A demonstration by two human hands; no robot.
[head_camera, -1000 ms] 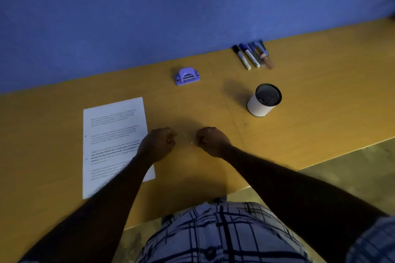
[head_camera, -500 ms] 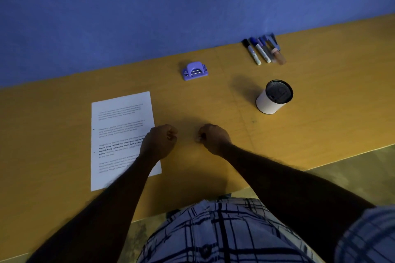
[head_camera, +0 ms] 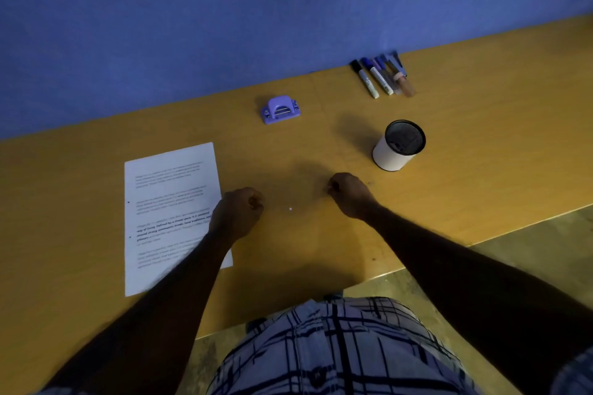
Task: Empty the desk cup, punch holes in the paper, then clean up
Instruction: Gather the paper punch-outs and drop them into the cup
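A: While both arms reach over the desk (head_camera: pixel 481 138), left hand (head_camera: pixel 236 212) and right hand (head_camera: pixel 349 194) are curled closed. Nothing shows in either, though a tiny pinched scrap cannot be ruled out.

B: Between them lies one white paper dot (head_camera: pixel 290 209). Clean-up is judged the step in hand. A dot this light likely slides, so a fingertip pressed straight down suits it best.

A: Left, the paper (head_camera: pixel 173 202) lies flat, already punched. Beyond stand the empty-looking cup (head_camera: pixel 399 146), the hole punch (head_camera: pixel 280 109) and the pens (head_camera: pixel 382 77).

yellow desk (head_camera: pixel 481 138) | paper (head_camera: pixel 170 202) | hole punch (head_camera: pixel 280 109) | upright cup (head_camera: pixel 394 154) | markers (head_camera: pixel 378 78) | white fleck (head_camera: pixel 290 209)
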